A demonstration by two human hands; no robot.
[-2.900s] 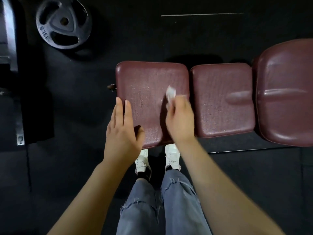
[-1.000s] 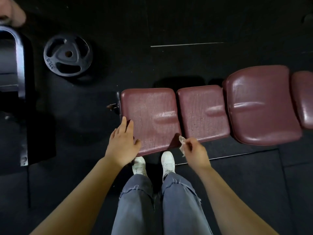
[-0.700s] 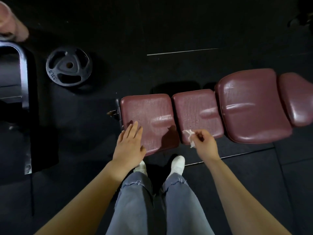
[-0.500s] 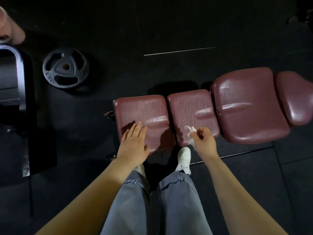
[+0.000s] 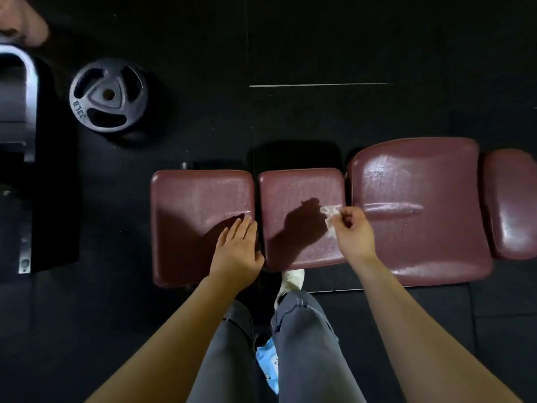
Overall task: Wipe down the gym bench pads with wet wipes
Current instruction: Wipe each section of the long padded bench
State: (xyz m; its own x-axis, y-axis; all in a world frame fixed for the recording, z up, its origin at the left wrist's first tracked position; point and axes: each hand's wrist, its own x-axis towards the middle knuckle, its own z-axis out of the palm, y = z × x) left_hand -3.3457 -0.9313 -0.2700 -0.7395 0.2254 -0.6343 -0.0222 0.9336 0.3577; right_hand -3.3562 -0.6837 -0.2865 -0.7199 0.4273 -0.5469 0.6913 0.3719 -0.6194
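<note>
A maroon gym bench runs left to right below me, made of several pads. My left hand rests flat with straight fingers on the right near part of the leftmost pad. My right hand pinches a crumpled white wet wipe over the right edge of the second pad, by the gap to the large pad. A smaller pad ends the bench at the far right. The pads glisten.
A black weight plate lies on the dark rubber floor at upper left, beside a metal equipment frame. A blue wipes packet shows between my legs. Someone's foot sits at the top left corner.
My right hand carried the wipe from the near edge of the second pad up and right to its right side. My left hand slid right along the first pad. I stepped right.
</note>
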